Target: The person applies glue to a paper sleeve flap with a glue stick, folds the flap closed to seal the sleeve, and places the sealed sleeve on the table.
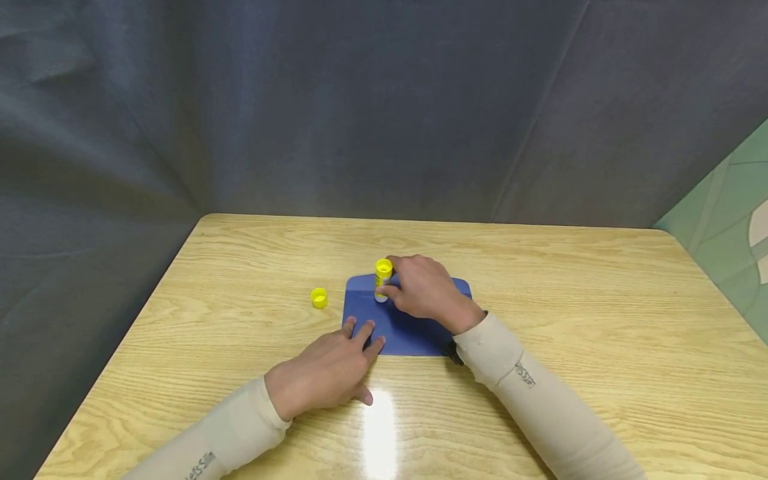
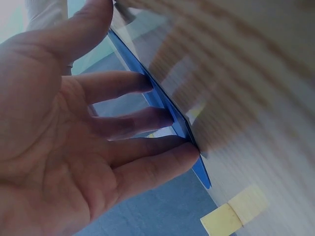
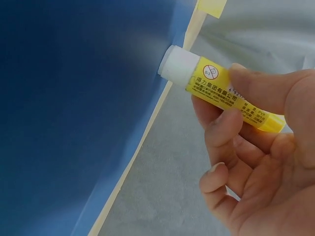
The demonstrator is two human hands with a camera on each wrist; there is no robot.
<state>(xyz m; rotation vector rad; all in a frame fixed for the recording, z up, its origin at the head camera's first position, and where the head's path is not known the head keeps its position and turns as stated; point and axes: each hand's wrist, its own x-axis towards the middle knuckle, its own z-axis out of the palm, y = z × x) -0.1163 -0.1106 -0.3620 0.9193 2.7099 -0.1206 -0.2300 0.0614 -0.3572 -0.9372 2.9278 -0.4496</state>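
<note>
On the table [image 1: 570, 293] lies a blue envelope [image 1: 414, 339], its inside hidden from me. The left hand [image 1: 327, 373], fingers spread and holding nothing, rests fingertips at its eight o'clock; the right hand [image 1: 427, 288], nearly closed, pinches a glue stick [image 3: 214, 84], white end down, toward eleven. Past nine sits the yellow cap [image 1: 319, 301], hollow side up.

The left sleeve [image 1: 225, 427] and right sleeve [image 1: 552, 407] are long and cream, softly creased toward loose cuffs [image 1: 267, 417], each printed with small dark lettering [image 1: 525, 375]. Something black [image 1: 454, 353] shows beneath the right cuff [image 1: 483, 347]; the fingers [image 3: 224, 129] are bare.
</note>
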